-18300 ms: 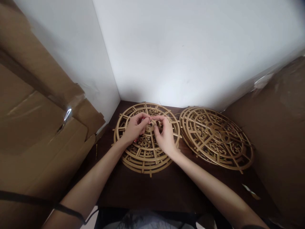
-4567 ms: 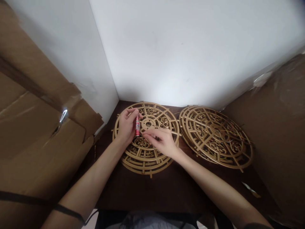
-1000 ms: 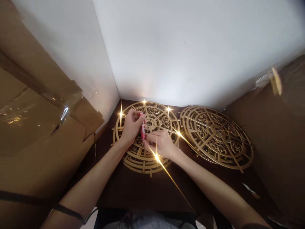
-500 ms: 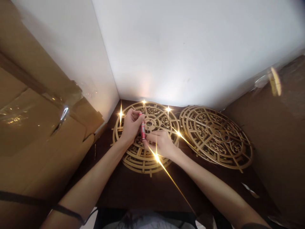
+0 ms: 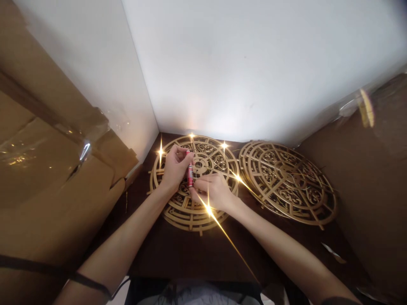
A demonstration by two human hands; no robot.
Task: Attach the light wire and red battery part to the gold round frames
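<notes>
Dark table [image 5: 197, 254], wedged into a white corner between cardboard sheets. Two stacks of gold fretwork discs: left stack [image 5: 219, 159] beneath both hands, right stack [image 5: 288, 182] set aside. Left hand [image 5: 173, 169] grips a small red tube [image 5: 190, 176] upright over the hub; right hand [image 5: 214, 191] pinched narrow at its lower end, apparently steadying a lit wire.

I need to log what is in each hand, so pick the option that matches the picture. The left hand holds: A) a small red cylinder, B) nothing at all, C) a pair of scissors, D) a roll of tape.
A: the left hand grips a small red cylinder upright over the gold openwork disc, with the right hand touching the cylinder's lower end and tiny lights glowing around the disc.
</notes>
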